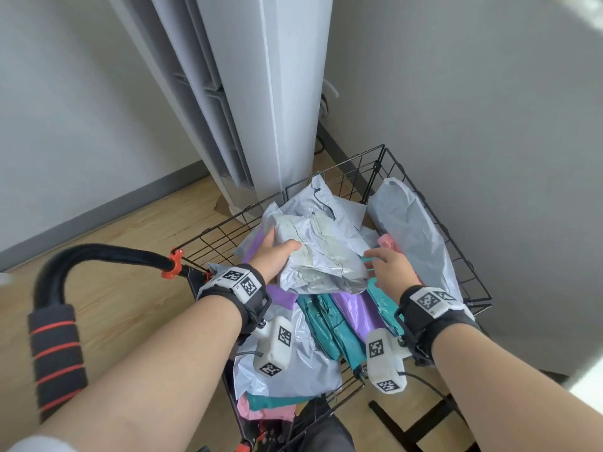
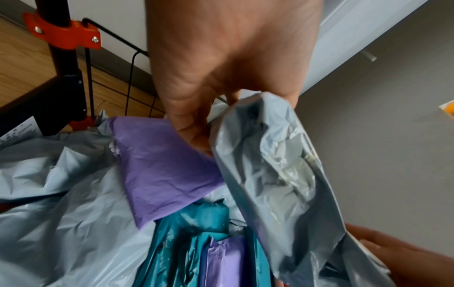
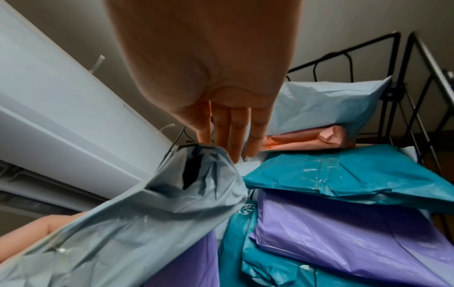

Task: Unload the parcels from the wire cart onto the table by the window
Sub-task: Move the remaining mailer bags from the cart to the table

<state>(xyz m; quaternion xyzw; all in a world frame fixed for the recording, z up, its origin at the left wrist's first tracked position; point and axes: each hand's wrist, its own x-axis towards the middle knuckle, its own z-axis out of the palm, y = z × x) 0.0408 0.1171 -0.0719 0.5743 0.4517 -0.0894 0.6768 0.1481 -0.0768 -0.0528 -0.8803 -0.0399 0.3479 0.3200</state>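
Wire cart (image 1: 385, 164): grey parcel (image 1: 321, 256) in left hand (image 1: 277, 256)

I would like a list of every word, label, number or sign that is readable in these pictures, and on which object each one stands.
No text can be read in any view.
White printed label at the left edge of the left wrist view, beside the black cart frame: lines of print, too small and blurred to read.
Black-and-white square markers on the wrist-worn cameras: coded patterns, no words.
Teal plastic mailer bag: clear tape only, no print visible.
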